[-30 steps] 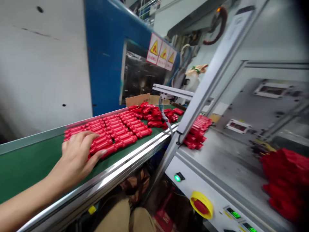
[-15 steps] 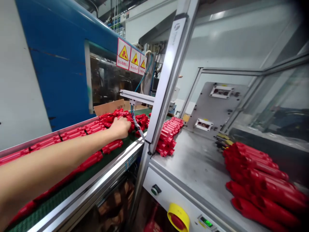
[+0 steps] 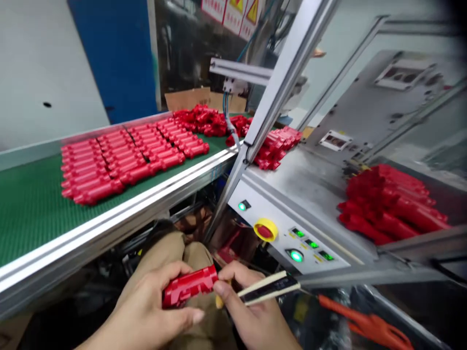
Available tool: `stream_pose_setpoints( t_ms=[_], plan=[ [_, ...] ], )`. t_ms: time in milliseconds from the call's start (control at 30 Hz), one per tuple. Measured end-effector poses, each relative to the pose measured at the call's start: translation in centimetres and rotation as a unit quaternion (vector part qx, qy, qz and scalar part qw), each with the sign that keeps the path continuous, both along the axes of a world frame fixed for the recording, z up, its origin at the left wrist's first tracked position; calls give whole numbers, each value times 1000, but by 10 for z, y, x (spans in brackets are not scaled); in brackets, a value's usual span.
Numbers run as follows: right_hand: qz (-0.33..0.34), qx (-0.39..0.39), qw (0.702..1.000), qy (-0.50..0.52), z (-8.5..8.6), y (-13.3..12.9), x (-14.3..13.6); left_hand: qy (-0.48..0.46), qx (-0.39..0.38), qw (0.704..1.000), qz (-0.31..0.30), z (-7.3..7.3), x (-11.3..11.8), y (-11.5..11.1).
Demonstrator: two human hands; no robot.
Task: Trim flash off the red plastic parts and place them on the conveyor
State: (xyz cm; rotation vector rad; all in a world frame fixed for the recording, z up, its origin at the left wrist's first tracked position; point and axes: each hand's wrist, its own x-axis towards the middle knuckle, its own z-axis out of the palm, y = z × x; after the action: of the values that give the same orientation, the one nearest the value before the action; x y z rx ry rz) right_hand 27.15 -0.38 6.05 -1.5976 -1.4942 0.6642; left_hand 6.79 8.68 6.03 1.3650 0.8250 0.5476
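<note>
My left hand (image 3: 149,296) is closed around a red plastic tube-shaped part (image 3: 190,286), held above my lap. Its thumb lies below the part, with the fingers behind it. At the part's right end is my right hand (image 3: 242,301), its fingertips pinched close against that end. A slim cream-and-black tool (image 3: 268,287) rests in the right hand and points up to the right. A small yellowish piece (image 3: 219,300) shows between the right fingers; whether it belongs to the tool I cannot tell.
Rows of red parts (image 3: 142,150) lie on a green conveyor belt (image 3: 29,204), with a loose heap (image 3: 206,119) behind. Stacked red parts (image 3: 390,199) stand on the metal bench (image 3: 310,170). An aluminium post (image 3: 277,78), emergency stop (image 3: 265,230) and orange-handled tool (image 3: 368,321) are nearby.
My left hand has drawn back from the heap on the belt to my lap and holds a red part. My right hand has come into view. The view has tilted down.
</note>
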Motion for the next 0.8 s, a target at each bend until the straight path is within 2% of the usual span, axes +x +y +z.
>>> stream_pose_setpoints(
  t_ms=[67, 167, 267, 367, 600, 700, 800],
  plan=[
    [-16, -21, 999, 28, -8, -6, -11, -28, -105, 994, 19, -21, -16, -12],
    [-38, -56, 989, 129, -25, -16, -29, -45, -182, 979, 79, -36, -32, -25],
    [-59, -71, 972, 218, -38, -19, -49, -58, -155, 974, 153, -40, -35, -37],
    [-91, -56, 964, 243, -44, -17, -65, -68, -124, 967, 211, -39, -35, -44],
    [-123, -55, 971, 198, -50, -17, -73, -82, -190, 954, 219, -50, -35, -40],
    [-131, -30, 984, 118, -52, -18, -72, -89, -181, 954, 224, -53, -34, -39],
    [-152, 8, 988, 24, -51, -17, -70, -62, -112, 961, 244, -52, -37, -40]
  ],
)
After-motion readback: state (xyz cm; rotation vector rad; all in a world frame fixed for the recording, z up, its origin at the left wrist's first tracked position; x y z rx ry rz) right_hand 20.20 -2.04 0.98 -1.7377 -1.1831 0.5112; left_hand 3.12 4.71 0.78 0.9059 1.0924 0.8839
